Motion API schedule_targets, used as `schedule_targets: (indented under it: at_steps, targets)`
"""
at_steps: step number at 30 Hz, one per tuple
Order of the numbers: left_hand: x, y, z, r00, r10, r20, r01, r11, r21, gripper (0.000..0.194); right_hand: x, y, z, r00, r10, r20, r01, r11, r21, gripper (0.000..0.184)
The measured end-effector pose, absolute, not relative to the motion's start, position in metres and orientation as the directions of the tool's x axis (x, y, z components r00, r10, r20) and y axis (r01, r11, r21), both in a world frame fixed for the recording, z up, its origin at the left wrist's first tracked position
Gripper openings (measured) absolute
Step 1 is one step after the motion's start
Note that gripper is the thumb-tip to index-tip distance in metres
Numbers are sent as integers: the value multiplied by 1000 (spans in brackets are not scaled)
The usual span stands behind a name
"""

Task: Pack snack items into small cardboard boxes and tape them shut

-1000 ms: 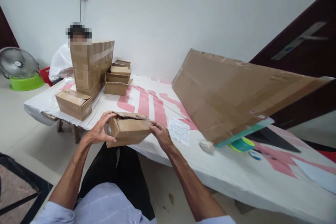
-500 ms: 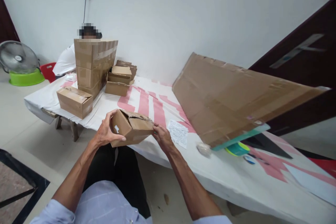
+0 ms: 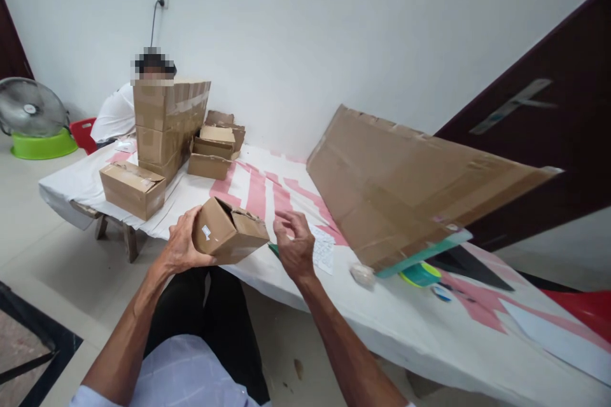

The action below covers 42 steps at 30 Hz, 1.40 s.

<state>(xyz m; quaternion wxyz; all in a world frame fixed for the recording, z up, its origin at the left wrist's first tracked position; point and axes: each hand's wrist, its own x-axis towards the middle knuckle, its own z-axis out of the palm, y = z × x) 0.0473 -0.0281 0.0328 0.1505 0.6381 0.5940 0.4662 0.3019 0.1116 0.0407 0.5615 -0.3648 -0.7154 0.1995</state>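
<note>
A small brown cardboard box (image 3: 238, 238) with a white label on its end is tilted above the table's front edge. My left hand (image 3: 184, 238) wraps round its left end, thumb below and fingers behind. The top flaps look slightly parted, with a rough edge along the seam. Just to the right of the box, my right hand (image 3: 294, 245) is apart from it, fingers loosely bent and thumb separate. Between the box and that hand a dark green sliver (image 3: 273, 249) shows; I cannot tell what it is or whether the hand touches it.
Stacked cardboard boxes (image 3: 153, 117), a single box (image 3: 131, 187) and open boxes (image 3: 210, 165) stand at left. A person (image 3: 114, 111) sits behind the stack. A large cardboard sheet (image 3: 405, 184) leans at right, near a tape roll (image 3: 421, 275) and a written paper (image 3: 323, 249).
My right hand has come off the box's right end and its fingers have lifted. My left hand still holds the box, which has turned slightly. The view has shifted a little.
</note>
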Motion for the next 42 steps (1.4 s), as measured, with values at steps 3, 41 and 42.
schedule_targets:
  at_steps: [3,41,42]
  targets:
    - [57,-30,43,-145,901,409,677,-211,705,123,279,75,81,-375,454,808,299,884,-358,18]
    - [97,-28,52,-214,796,567,735,-251,630,103,232,70,98,-881,127,455,304,890,340,11]
    - [97,-29,52,-213,800,561,736,-247,631,104,232,70,98,-882,131,452,305,891,337,10]
